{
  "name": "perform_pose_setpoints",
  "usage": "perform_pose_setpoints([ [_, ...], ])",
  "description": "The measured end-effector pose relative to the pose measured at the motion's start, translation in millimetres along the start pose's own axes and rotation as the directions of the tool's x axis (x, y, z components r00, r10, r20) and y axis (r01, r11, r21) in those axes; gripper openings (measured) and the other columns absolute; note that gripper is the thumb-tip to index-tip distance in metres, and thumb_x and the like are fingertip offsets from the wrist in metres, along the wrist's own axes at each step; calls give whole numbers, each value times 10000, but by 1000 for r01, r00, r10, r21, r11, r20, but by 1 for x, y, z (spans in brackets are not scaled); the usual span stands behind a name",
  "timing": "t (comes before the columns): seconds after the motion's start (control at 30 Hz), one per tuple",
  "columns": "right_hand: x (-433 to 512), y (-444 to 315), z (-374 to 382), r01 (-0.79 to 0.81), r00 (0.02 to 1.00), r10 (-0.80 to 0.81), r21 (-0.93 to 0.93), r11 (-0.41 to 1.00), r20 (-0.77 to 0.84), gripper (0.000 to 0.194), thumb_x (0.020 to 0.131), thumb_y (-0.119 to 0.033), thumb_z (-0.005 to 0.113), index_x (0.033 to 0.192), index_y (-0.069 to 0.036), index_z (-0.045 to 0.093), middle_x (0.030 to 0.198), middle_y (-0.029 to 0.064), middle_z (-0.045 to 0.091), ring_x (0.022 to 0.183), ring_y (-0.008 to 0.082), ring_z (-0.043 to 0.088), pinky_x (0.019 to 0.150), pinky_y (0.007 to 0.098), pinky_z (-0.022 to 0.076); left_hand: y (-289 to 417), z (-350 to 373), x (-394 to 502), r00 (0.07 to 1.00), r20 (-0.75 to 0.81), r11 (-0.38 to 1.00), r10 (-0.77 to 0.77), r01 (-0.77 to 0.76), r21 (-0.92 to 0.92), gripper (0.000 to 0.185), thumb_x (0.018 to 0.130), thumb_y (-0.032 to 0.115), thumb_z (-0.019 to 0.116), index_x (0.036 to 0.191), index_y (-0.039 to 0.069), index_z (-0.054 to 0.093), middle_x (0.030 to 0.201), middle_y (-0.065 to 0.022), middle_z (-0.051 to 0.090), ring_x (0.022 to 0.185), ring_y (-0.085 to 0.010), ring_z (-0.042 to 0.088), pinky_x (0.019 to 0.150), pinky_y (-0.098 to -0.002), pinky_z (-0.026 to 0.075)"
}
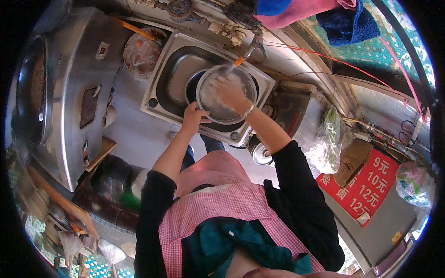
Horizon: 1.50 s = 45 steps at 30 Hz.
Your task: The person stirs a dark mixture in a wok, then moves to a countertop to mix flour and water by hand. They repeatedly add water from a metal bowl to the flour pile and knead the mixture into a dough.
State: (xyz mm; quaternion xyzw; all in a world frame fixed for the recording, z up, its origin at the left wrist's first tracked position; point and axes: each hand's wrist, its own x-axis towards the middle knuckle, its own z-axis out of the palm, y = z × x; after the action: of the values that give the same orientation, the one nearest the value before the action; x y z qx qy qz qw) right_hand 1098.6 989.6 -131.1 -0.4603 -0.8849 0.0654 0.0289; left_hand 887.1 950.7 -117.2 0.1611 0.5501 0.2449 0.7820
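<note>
My left hand (195,117) grips the near-left rim of a round metal basin (240,120), thumb over the edge. Inside the basin are cloudy water and a pale, whitish mass (212,99), too blurred to name surely. My right hand (229,92) reaches into it from the right, fingers spread and partly hidden in the cloudy water. A tap (256,45) with an orange-tipped spout runs water into the basin's far side. The basin sits over a stainless steel sink (170,83), overlapping a second, darker bowl (190,88) beneath it.
Left of the sink stands a basket (129,52) with eggs and a plastic bag. A large steel cooker cabinet (80,69) rises at far left. On the right are bagged green vegetables (328,142), a cardboard piece (353,161) and a red printed sign (377,184). Cloths (347,27) hang above.
</note>
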Motion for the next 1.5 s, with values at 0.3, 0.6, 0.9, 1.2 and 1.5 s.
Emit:
perform_pose_setpoints([
  [0.3, -26, 17, -9, -353, 867, 341, -36, 935, 364, 213, 796, -82, 646, 995, -32, 704, 1187, 124, 622, 1146, 280, 568, 972, 387, 473, -3, -1, 1, 992, -70, 994, 108, -107, 15, 310, 777, -6, 646, 1087, -19, 648, 949, -108, 626, 814, -231, 680, 675, -377, 659],
  [0.6, 14, 3, 8, -540, 776, 631, 534, 651, 16, 206, 869, -100, 592, 1039, 15, 608, 920, 230, 648, 852, 406, 647, 776, 507, 514, -12, -12, 2, 993, -44, 993, 110, -108, 46, 304, 783, 20, 647, 1086, -9, 650, 941, -96, 635, 798, -210, 676, 675, -362, 653],
  [0.9, 70, -36, 39, -479, 834, 551, 457, 750, -31, 182, 955, -210, 527, 949, -74, 647, 825, 184, 665, 791, 411, 656, 693, 512, 511, -17, -11, 8, 981, 81, 981, 178, -183, 59, 371, 831, 39, 655, 1200, 37, 626, 1037, -72, 663, 877, -196, 680, 707, -391, 647],
  [1.2, -6, -14, 36, -79, 996, 66, 297, 952, 54, 220, 967, -211, 537, 1128, -124, 659, 1009, 145, 691, 921, 387, 654, 819, 497, 517, -2, -9, 3, 994, 23, 991, 111, -112, 78, 308, 828, 5, 624, 1135, 1, 641, 982, -80, 661, 843, -188, 679, 703, -351, 650],
  [1.5, 19, -40, 52, -316, 892, 448, 615, 722, -68, 373, 885, -188, 590, 1204, 0, 639, 1189, 205, 648, 1033, 351, 639, 940, 453, 500, -19, -21, 10, 995, 2, 995, 95, -95, 43, 322, 805, 14, 646, 1125, -11, 649, 964, -92, 657, 827, -209, 686, 697, -359, 653],
])
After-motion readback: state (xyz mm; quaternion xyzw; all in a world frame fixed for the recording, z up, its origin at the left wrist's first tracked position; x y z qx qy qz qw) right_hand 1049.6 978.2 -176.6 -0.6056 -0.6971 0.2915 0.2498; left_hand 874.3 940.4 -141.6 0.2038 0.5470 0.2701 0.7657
